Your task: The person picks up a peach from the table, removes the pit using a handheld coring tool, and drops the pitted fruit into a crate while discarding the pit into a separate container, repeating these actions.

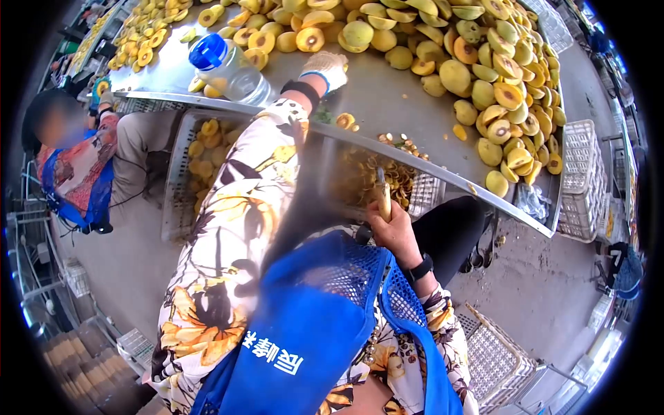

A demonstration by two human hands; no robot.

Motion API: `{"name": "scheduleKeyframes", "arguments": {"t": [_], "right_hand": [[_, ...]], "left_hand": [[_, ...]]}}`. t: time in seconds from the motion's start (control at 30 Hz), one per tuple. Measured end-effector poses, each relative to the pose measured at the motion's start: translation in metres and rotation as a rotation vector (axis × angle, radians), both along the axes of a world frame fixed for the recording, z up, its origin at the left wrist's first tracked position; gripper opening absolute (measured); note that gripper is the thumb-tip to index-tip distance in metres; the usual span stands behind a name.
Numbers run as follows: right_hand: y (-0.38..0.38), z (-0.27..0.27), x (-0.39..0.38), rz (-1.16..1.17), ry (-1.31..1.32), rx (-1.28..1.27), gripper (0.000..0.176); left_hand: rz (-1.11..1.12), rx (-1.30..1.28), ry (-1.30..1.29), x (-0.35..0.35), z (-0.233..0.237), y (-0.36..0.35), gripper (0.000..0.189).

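My left hand (325,69), in a white glove with a black cuff, reaches out over the metal table (387,104). It rests near a halved yellow fruit (310,39) at the edge of a big pile of whole and halved yellow fruit (477,62). The glove hides whether its fingers hold anything. My right hand (393,228), bare and with a black wristband, sits close to my chest below the table's edge. It grips a small knife with a yellowish handle (382,195), blade pointing up.
A clear bottle with a blue cap (228,66) lies on the table beside my left arm. A crate with fruit (197,149) and a basket of scraps (401,180) sit under the table edge. White crates (579,180) stand at the right. Another person (76,162) sits at the left.
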State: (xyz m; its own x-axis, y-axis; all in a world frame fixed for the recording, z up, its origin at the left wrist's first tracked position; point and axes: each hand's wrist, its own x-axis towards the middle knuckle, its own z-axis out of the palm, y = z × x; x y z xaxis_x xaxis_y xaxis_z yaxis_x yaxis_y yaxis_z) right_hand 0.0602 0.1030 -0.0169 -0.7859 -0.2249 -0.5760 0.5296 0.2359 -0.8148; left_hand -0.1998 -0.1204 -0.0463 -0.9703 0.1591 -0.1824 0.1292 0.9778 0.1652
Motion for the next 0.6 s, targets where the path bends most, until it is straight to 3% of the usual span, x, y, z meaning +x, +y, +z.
{"name": "scheduleKeyframes", "arguments": {"t": [0.07, 0.13, 0.2, 0.27, 0.33, 0.4, 0.47, 0.5, 0.57, 0.6], "right_hand": [[0.002, -0.005, -0.002, -0.101, 0.126, 0.020, 0.018], [0.002, -0.010, -0.014, -0.183, 0.214, 0.018, 0.024], [-0.002, -0.014, -0.032, -0.273, 0.294, -0.083, 0.029], [-0.015, 0.010, -0.047, -0.314, 0.224, -0.353, 0.033], [-0.021, 0.005, -0.052, -0.278, 0.199, -0.439, 0.031], [-0.024, 0.000, -0.054, -0.248, 0.165, -0.499, 0.028], [-0.027, 0.005, -0.051, -0.246, 0.089, -0.590, 0.023], [-0.024, 0.002, -0.049, -0.224, 0.069, -0.597, 0.023], [-0.026, -0.004, -0.046, -0.133, 0.104, -0.509, 0.025], [-0.031, -0.005, -0.046, -0.121, 0.336, -0.238, 0.026]], "left_hand": [[-0.019, 0.154, 0.069, 0.018, 0.017, 0.011, 0.044], [-0.259, 0.266, 0.289, 0.054, 0.033, 0.021, 0.039], [-0.245, 0.413, 0.416, 0.114, 0.055, 0.036, 0.037], [-0.415, 0.380, 0.500, 0.147, 0.047, 0.040, 0.042], [-0.432, 0.263, 0.498, 0.184, 0.058, 0.048, 0.060], [-0.211, 0.587, 0.236, 0.198, 0.067, 0.049, 0.064], [0.316, 1.181, -0.077, 0.206, 0.051, 0.044, 0.061], [0.456, 1.626, -0.270, 0.204, 0.040, 0.035, 0.054], [0.255, 1.543, -0.155, 0.214, 0.016, 0.038, 0.051], [0.260, 1.542, -0.131, 0.217, 0.009, 0.038, 0.048]]}}
